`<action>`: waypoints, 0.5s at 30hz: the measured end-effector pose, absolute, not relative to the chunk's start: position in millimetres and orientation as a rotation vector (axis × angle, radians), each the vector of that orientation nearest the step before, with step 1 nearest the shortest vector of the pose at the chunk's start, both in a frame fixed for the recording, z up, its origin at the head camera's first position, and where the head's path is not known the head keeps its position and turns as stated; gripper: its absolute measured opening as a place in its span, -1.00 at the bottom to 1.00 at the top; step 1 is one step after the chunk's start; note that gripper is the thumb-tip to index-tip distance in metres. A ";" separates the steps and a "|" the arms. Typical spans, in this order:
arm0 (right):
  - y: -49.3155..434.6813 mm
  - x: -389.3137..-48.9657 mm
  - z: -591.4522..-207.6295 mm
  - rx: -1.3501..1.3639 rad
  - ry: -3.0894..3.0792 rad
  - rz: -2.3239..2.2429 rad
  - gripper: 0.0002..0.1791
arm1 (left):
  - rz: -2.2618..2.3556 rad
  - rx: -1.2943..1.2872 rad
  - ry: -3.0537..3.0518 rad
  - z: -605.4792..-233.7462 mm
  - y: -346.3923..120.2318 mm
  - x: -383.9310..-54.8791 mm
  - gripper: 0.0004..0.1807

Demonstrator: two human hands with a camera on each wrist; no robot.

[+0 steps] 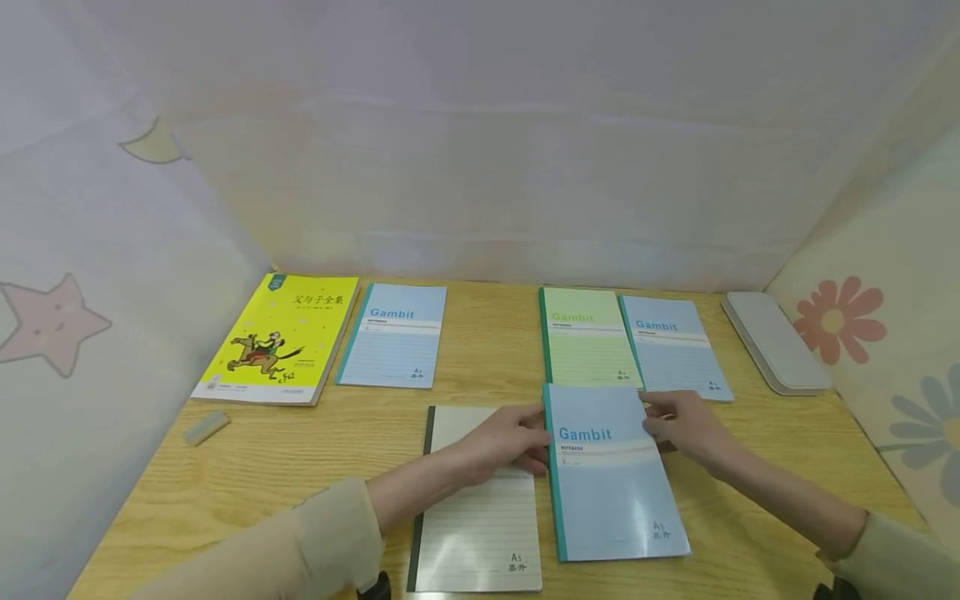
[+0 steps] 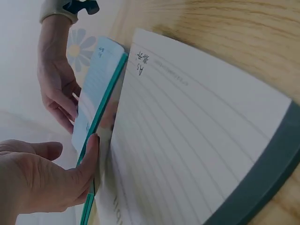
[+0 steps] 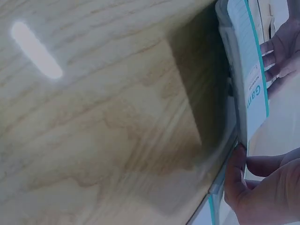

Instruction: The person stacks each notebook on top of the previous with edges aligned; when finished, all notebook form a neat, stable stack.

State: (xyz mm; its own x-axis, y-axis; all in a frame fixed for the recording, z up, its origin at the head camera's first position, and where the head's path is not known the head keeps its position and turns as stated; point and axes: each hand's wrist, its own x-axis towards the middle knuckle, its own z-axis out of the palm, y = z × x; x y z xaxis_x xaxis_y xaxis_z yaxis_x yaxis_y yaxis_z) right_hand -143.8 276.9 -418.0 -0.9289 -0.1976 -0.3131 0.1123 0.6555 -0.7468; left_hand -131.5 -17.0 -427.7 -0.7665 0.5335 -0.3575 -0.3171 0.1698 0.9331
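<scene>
A blue Gambit notebook (image 1: 615, 475) with a teal spine is lifted at the front right of the table, its shadow falling on the wood in the right wrist view. My right hand (image 1: 686, 425) pinches its far right corner between thumb and fingers. At the teal spine, the fingers of my left hand (image 1: 506, 437) touch the edge, and the thumb (image 2: 49, 150) stands apart from it in the left wrist view. Beneath my left forearm lies a white lined notebook (image 1: 480, 525) with a dark spine, partly covered by that hand.
Behind the blue notebook lie a green notebook (image 1: 588, 337) and another blue notebook (image 1: 675, 346). A white case (image 1: 776, 342) sits at the right edge. To the left are a third blue notebook (image 1: 393, 337), a yellow book (image 1: 281, 342) and a grey eraser-like block (image 1: 206, 428).
</scene>
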 end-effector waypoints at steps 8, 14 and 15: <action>273.5 -160.4 -396.4 -0.097 2.591 -1.222 -0.39 | 1.721 0.311 1.753 -417.9 -14.1 -152.0 -0.02; 273.4 -184.8 -380.2 -0.054 2.604 -1.271 -0.37 | 1.729 0.249 1.803 -409.5 -8.5 -180.2 0.12; 273.5 -189.1 -377.9 -0.047 2.618 -1.269 -0.37 | 1.725 0.218 1.820 -408.2 -6.7 -185.2 0.13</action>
